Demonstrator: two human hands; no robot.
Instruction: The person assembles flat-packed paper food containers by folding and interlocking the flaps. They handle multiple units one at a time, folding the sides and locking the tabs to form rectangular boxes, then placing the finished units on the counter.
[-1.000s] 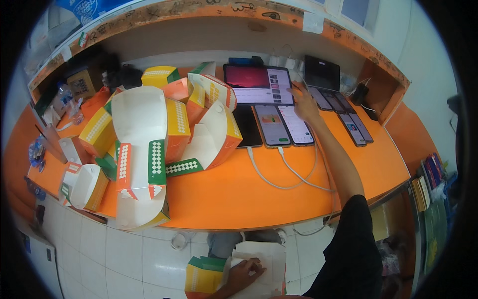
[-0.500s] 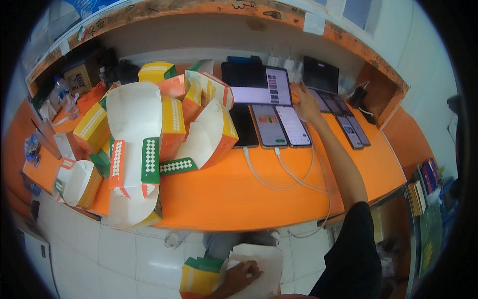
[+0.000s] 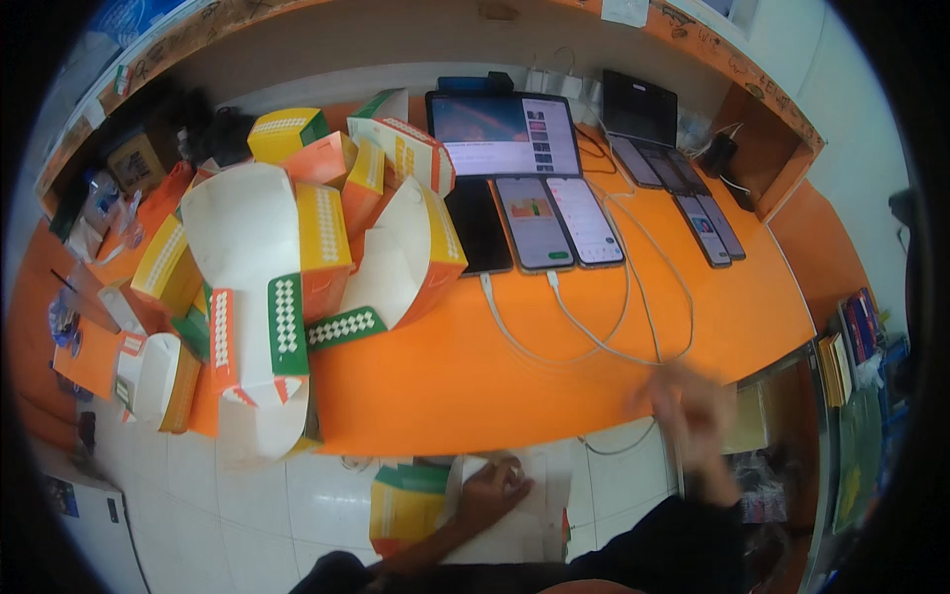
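Note:
My left hand [image 3: 492,492] is over my lap, its fingers curled in on top of an opened white-sided carton [image 3: 515,520]. Whatever those fingers may pinch cannot be made out. Against that forearm rests a yellow, green and orange folding carton [image 3: 408,500]. My right hand [image 3: 693,411], smeared by motion, is at the table's front right edge, close to a white charging cable [image 3: 648,358]. Its fingers are too blurred to read. Several open cardboard food boxes [image 3: 242,223] in white, yellow, orange and green are heaped on the left of the orange table [image 3: 416,396].
A tablet [image 3: 505,134] leans at the back with three phones [image 3: 534,223] before it, cables trailing forward. Farther right lie more phones [image 3: 708,230] and a dark laptop-like device [image 3: 640,109]. A raised shelf edge [image 3: 732,54] curves behind. Books [image 3: 861,322] stand at right.
My right hand has drawn back from beside the tablet to the table's front right edge. The tablet's picture has changed. My left hand stays over the lap carton; the view has shifted slightly.

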